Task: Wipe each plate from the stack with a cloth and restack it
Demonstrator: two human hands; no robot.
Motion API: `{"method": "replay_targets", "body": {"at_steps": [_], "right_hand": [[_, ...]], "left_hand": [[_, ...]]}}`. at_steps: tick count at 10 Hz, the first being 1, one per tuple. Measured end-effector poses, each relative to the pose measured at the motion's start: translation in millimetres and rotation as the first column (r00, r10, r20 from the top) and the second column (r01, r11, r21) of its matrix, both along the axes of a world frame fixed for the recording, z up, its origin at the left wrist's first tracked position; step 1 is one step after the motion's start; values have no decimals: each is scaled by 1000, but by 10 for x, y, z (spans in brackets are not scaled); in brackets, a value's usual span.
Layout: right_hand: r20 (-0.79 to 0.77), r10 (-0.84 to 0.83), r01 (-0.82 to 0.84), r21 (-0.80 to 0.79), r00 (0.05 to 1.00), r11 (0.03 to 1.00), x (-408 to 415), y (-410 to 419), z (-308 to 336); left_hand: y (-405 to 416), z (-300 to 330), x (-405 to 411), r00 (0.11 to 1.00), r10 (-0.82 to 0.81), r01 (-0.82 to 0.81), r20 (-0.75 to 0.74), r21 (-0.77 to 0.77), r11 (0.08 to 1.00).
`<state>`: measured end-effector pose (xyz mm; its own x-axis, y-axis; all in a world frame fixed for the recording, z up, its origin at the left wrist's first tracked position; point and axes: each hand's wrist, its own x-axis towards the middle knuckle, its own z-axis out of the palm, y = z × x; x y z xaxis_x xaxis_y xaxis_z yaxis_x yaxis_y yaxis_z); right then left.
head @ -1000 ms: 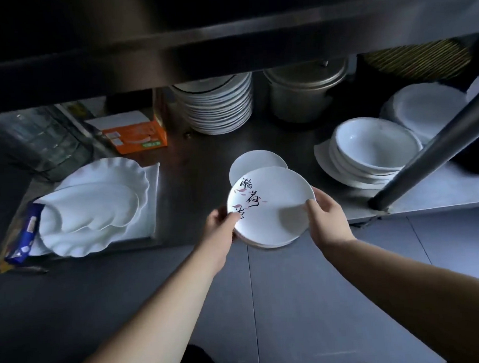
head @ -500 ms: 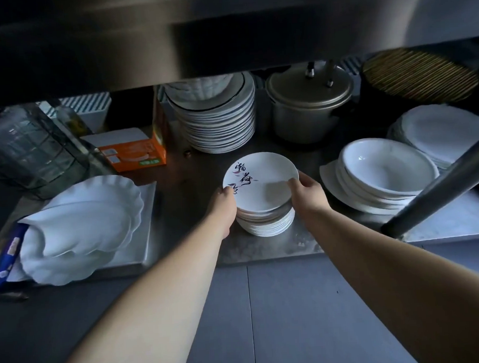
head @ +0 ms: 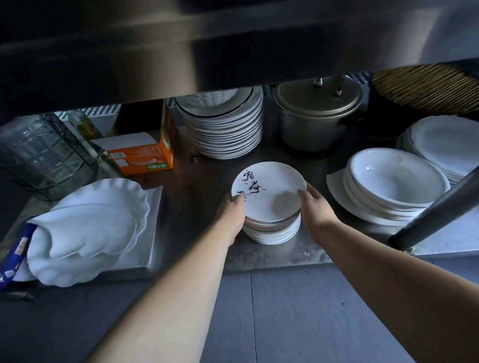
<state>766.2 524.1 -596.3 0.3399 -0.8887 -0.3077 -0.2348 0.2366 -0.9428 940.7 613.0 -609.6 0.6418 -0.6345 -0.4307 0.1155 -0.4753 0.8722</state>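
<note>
A stack of small white plates (head: 272,229) stands near the front edge of the lower steel shelf (head: 278,255). Its top plate (head: 272,192) carries black brush lettering. My left hand (head: 231,211) grips the stack's left side, thumb on the top plate's rim. My right hand (head: 314,205) grips the right side, thumb also over the rim. No cloth is visible.
Behind stands a tall stack of larger plates (head: 226,132), a metal pot (head: 316,116) and an orange box (head: 142,154). Shell-shaped white dishes (head: 88,228) lie left on a tray. Bowls (head: 394,187) and flat plates (head: 450,142) sit right. A table leg (head: 442,206) crosses diagonally. The upper shelf overhangs.
Both hands carried the lettered plates from in front of the shelf down onto the smaller stack on the shelf, and still hold its sides.
</note>
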Motion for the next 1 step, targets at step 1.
{"method": "replay_targets", "body": {"at_steps": [1], "right_hand": [[-48,79,-79,0,996,997,-50,15,59]], "left_hand": [[79,101,12,996,-84,83,39,38,996]]}}
